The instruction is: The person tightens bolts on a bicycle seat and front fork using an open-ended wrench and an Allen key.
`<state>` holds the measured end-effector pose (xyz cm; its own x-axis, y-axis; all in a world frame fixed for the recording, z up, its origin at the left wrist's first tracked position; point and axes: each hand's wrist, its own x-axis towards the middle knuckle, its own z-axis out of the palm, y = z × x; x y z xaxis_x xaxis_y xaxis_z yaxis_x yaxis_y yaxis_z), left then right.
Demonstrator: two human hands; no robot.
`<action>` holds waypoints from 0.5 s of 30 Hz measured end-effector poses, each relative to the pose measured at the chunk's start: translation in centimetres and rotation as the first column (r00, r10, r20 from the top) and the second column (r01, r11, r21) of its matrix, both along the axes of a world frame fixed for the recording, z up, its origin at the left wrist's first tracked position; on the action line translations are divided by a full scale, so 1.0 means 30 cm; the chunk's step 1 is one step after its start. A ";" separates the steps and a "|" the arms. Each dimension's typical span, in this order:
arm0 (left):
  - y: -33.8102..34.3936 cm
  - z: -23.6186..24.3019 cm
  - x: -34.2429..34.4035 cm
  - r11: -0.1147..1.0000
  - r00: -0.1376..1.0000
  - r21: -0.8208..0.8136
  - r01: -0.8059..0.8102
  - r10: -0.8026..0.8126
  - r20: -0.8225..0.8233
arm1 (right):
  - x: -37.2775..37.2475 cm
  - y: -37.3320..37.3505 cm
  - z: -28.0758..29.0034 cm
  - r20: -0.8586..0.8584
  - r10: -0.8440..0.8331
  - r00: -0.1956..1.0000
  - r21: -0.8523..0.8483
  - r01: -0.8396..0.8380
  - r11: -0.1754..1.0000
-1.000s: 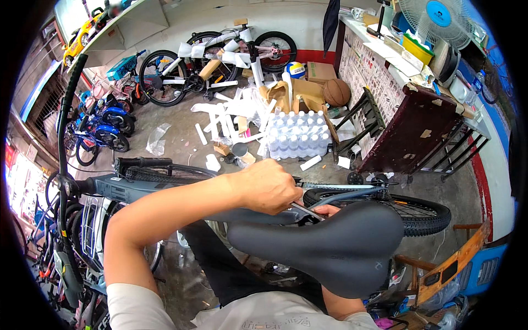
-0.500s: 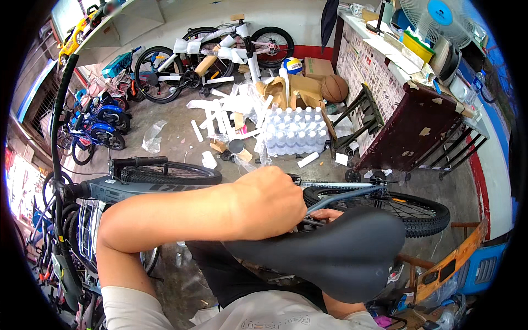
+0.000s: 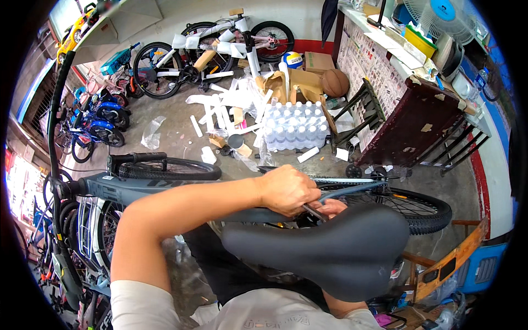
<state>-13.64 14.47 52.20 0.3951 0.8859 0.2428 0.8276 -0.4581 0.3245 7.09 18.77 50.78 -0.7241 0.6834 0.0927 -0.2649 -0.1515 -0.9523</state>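
Observation:
A grey bicycle frame (image 3: 129, 190) stretches across in front of me, its handlebar at the left and its knobby rear wheel (image 3: 432, 213) at the right. The black saddle (image 3: 324, 247) rises close to my body. My left hand (image 3: 290, 191) is closed round a thin dark metal rod (image 3: 315, 212) just beyond the saddle, over the middle of the bike. Against that rod's far side are the curled fingers of my right hand (image 3: 331, 208). The saddle hides the rest of that hand and its forearm, so what those fingers grip cannot be made out.
Shrink-wrapped water bottles (image 3: 296, 126) stand on the floor beyond the bike, beside white foam wrapping (image 3: 220, 113). A partly wrapped bicycle (image 3: 206, 52) leans at the back wall. To the right are a dark red cabinet (image 3: 410, 129) and a wooden frame (image 3: 451, 269); small bikes (image 3: 102, 124) crowd the left.
My left fist and forearm have shifted right and slightly away from me. The dark rod below the fist and more of my right fingers now show.

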 end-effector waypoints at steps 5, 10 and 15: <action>-0.076 0.082 -0.078 0.997 0.985 0.018 -0.071 0.073 -0.156 | -0.003 -0.028 -0.007 -0.002 0.043 0.999 0.001 -0.043 0.999; -0.104 0.301 -0.011 0.952 0.898 -0.251 -0.173 0.047 -0.438 | 0.004 -0.037 -0.007 0.011 0.026 1.000 0.021 -0.027 0.999; -0.139 0.477 0.092 0.934 0.815 -0.293 -0.206 -0.002 -0.580 | -0.002 -0.046 -0.001 0.013 0.011 1.000 0.035 -0.012 0.999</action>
<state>-10.89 10.30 66.50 0.2711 0.9132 -0.3044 0.9445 -0.3133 -0.0988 7.03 17.38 50.77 -0.7331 0.6716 0.1072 -0.2513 -0.1210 -0.9603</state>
